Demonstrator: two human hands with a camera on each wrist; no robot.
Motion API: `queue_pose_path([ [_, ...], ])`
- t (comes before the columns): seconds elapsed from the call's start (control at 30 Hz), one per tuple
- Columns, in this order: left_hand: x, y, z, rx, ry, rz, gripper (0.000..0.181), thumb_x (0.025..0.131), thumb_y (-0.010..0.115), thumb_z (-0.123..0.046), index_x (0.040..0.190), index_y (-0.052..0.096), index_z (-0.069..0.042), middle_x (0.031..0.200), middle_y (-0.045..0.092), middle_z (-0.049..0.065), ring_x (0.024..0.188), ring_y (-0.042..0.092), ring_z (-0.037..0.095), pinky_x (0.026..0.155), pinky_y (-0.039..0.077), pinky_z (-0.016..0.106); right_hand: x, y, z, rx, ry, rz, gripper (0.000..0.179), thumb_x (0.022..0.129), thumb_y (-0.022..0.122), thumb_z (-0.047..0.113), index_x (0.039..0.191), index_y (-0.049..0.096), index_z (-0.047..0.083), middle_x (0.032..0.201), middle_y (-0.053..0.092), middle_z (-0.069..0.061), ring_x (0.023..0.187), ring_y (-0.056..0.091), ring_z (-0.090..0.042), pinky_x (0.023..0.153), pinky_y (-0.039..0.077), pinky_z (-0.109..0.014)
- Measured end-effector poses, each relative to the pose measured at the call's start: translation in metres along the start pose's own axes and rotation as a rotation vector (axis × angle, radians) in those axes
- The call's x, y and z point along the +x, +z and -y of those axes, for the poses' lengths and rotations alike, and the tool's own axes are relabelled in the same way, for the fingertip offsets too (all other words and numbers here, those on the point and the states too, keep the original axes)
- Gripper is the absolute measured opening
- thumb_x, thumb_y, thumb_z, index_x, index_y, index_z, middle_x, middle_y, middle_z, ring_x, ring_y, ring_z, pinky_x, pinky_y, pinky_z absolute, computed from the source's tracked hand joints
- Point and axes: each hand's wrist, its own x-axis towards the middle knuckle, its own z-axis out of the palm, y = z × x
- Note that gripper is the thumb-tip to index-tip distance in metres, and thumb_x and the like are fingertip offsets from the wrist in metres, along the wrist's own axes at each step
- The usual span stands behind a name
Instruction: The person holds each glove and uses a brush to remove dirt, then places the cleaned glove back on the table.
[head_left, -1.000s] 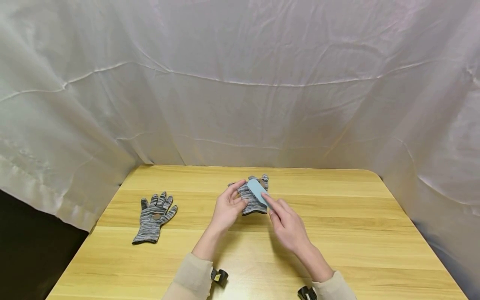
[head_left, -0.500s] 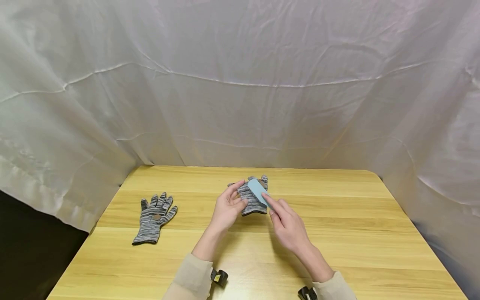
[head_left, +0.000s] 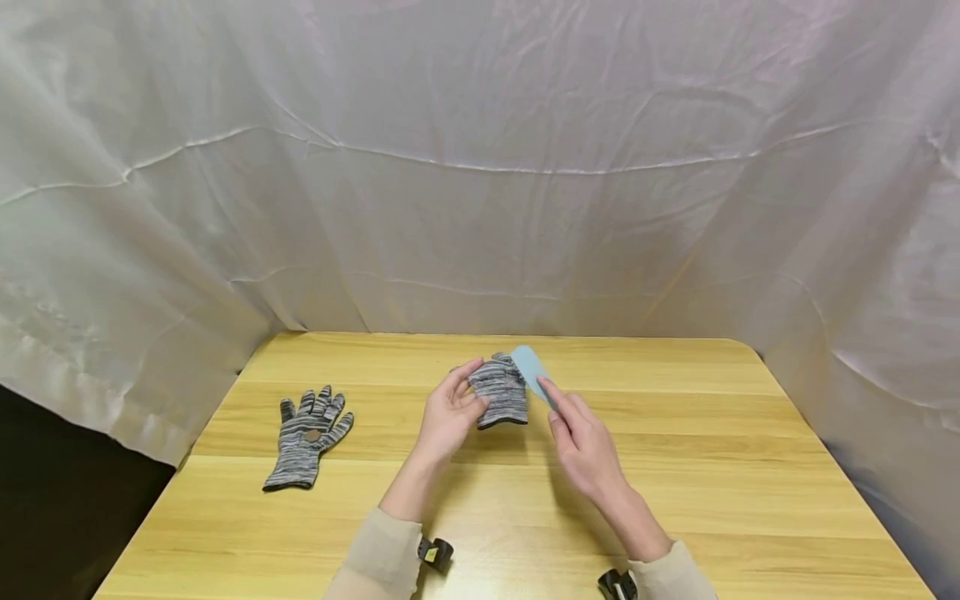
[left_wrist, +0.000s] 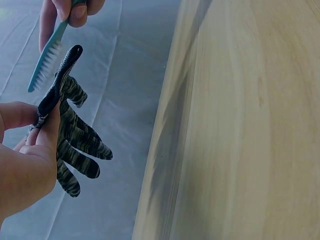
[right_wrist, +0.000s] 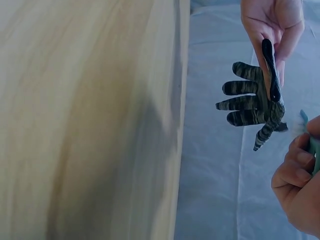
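A grey-and-black striped knit glove (head_left: 501,393) hangs above the table, pinched at its left edge near the cuff by my left hand (head_left: 447,415). In the left wrist view the glove's fingers (left_wrist: 82,157) dangle away from the palm side, and the dark cuff shows edge-on. My right hand (head_left: 588,446) grips a light blue brush (head_left: 531,369) with white bristles (left_wrist: 46,61), its index finger laid along the back. The brush head is at the glove's upper right edge in the head view; in the left wrist view its bristles face the glove, close beside it.
A matching striped glove (head_left: 300,442) with a brown round patch lies flat at the left of the wooden table (head_left: 712,467). Grey cloth (head_left: 480,208) hangs behind and at the sides. Black cameras (head_left: 435,553) sit on both wrists.
The brush has shifted from across the glove's middle to its upper right edge. The right hand moved slightly right, and the left hand with the glove a little left.
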Motion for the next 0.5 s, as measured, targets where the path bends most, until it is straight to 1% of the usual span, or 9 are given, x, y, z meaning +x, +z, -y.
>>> queue_pose_path([
  [0.1, 0.0001, 0.0004, -0.0002, -0.010, -0.001, 0.000, 0.066, 0.090, 0.061, 0.016, 0.153, 0.047, -0.002, 0.155, 0.048, 0.023, 0.128, 0.062, 0.038, 0.094, 0.059, 0.028, 0.0012, -0.0007, -0.0004, 0.005, -0.015, -0.044, 0.052, 0.099, 0.058, -0.003, 0.149, 0.059, 0.012, 0.090, 0.055, 0.003, 0.066, 0.041, -0.005, 0.053, 0.039, -0.024],
  [0.2, 0.0002, 0.0009, 0.0004, -0.017, -0.001, 0.007, 0.066, 0.090, 0.060, 0.017, 0.153, 0.047, -0.001, 0.153, 0.050, 0.025, 0.126, 0.063, 0.039, 0.093, 0.059, 0.028, 0.0017, -0.0008, 0.0002, 0.007, -0.030, -0.066, 0.052, 0.099, 0.058, -0.004, 0.149, 0.058, 0.012, 0.090, 0.055, 0.002, 0.067, 0.041, -0.005, 0.054, 0.038, -0.024],
  [0.37, 0.0001, 0.0025, 0.0024, -0.013, 0.001, 0.033, 0.067, 0.091, 0.059, 0.016, 0.153, 0.045, 0.000, 0.151, 0.051, 0.027, 0.125, 0.063, 0.040, 0.094, 0.059, 0.030, 0.0012, 0.0012, 0.0039, 0.025, -0.088, -0.058, 0.053, 0.097, 0.060, -0.006, 0.148, 0.059, 0.010, 0.089, 0.055, 0.003, 0.068, 0.041, -0.004, 0.054, 0.040, -0.023],
  [0.5, -0.0011, 0.0049, 0.0028, -0.016, -0.004, 0.053, 0.067, 0.091, 0.059, 0.016, 0.155, 0.043, -0.001, 0.150, 0.051, 0.027, 0.126, 0.063, 0.040, 0.095, 0.059, 0.031, -0.0004, 0.0052, 0.0069, 0.014, -0.139, -0.043, 0.054, 0.095, 0.062, -0.007, 0.146, 0.060, 0.008, 0.087, 0.055, 0.001, 0.067, 0.041, -0.003, 0.054, 0.041, -0.022],
])
